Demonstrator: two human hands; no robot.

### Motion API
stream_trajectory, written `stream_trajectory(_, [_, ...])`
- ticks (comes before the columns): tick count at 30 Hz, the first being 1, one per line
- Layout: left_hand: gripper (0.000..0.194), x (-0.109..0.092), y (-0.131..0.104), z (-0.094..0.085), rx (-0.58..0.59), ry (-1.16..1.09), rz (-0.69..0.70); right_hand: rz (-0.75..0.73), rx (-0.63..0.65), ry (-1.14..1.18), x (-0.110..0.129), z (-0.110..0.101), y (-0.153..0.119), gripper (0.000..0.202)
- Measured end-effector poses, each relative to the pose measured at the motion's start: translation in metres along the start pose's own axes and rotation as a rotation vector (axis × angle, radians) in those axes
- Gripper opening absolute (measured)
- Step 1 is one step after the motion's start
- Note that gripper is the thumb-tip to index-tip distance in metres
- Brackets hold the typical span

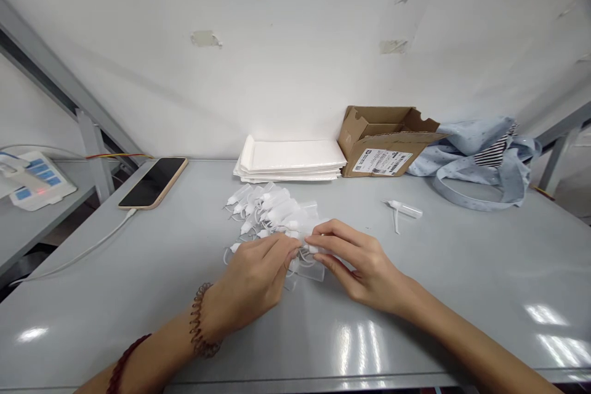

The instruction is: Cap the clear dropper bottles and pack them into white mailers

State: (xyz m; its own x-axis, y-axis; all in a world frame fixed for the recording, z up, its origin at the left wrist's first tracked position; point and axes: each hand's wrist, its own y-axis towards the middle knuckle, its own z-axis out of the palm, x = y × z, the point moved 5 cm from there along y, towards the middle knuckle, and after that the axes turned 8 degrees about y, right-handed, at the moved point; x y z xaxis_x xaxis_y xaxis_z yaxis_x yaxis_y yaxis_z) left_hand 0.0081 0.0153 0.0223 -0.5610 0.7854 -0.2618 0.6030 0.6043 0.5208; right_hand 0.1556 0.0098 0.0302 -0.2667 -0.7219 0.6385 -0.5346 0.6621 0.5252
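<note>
Lying mostly beyond left hand (252,274), piled bottles (281,209)

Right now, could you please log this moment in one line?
left hand: at bottle pile | right hand: at bottle pile | lone bottle: apart, right

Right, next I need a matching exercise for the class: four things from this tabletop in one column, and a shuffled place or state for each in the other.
Things
1. Phone
2. Cardboard box
3. Lone small bottle
4. Pile of small bottles

Places and states
A. Lying by itself, to the right of the pile
B. Bunched up at the left hand and right hand
C. Attached to a white cable
D. Open-topped, between the white stack and blue cloth

Pairs: 1-C, 2-D, 3-A, 4-B
</note>
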Motion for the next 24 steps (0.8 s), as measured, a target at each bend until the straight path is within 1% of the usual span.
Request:
stream_trajectory(11, [0.018, 0.001, -0.001, 0.0, -0.011, -0.013, 0.014, 0.012, 0.003, 0.013, -0.002, 0.001, 0.001, 0.027])
stream_trajectory(13, [0.018, 0.002, 0.0, -0.001, -0.012, -0.022, -0.011, 0.007, -0.011, 0.013, -0.002, -0.001, 0.002, 0.027])
stream_trajectory(17, [0.02, 0.008, 0.002, -0.006, -0.011, -0.061, -0.136, -0.008, -0.056, -0.008, -0.002, -0.008, 0.003, 0.027])
stream_trajectory(19, [0.018, 0.01, 0.002, -0.007, -0.007, -0.076, -0.174, -0.007, -0.07, -0.016, -0.002, -0.009, 0.003, 0.027])
stream_trajectory(24, [0.014, 0.01, 0.004, -0.006, 0.013, -0.123, -0.173, -0.013, -0.061, -0.019, -0.001, -0.008, 0.003, 0.027])
